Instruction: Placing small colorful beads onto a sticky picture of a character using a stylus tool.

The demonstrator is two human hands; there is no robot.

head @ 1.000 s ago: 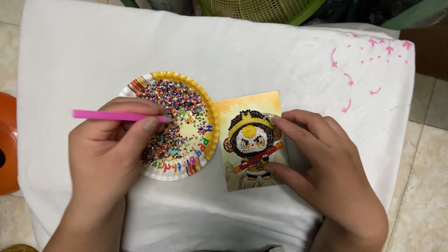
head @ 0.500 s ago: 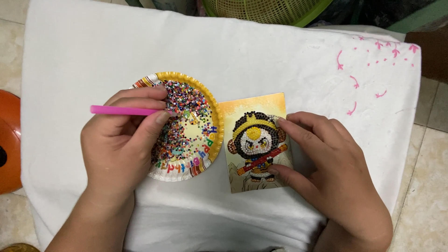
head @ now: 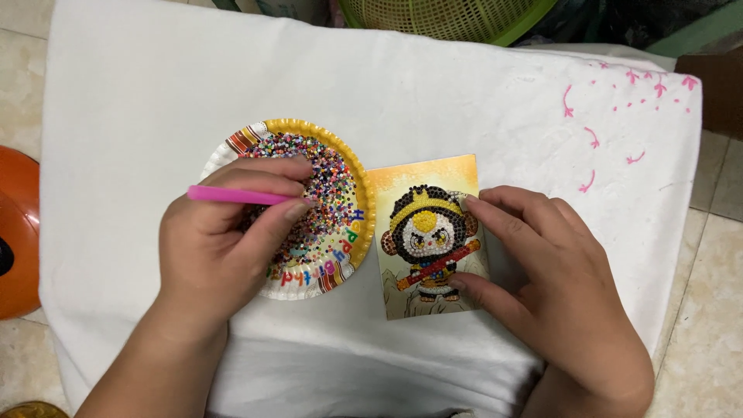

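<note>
Pink plastic pen-shaped stylus (head: 236, 195), thin and straight, lies almost level in the left hand (head: 224, 248), pinched between thumb and forefinger, its tip hidden among the beads and its free end pointing toward the left edge of the worktop. That hand hovers over a round paper plate (head: 364, 209) with a yellow scalloped rim, striped border and coloured lettering, which sits left of the middle of the worktop and is heaped with tiny multicoloured beads (head: 329, 186).

Just beside the plate, touching or nearly touching its right rim, lies a small rectangular picture card (head: 426, 232) with an orange-yellow background, showing a cartoon monkey figure filled in with shiny black, yellow, white and red beads. The right hand (head: 565, 294) rests on the card's right side, fingers bent and loosely curled, forefinger tip pressing near the upper right of the figure and thumb near the lower right; it grips nothing, only steadies the card.

Both things lie on a white cloth (head: 433, 101) covering the worktop, printed with small pink marks near the far right corner. A green woven plastic basket (head: 449, 15) stands beyond the far edge, and an orange rounded object (head: 15, 240) sits on the tiled floor off the left edge.
</note>
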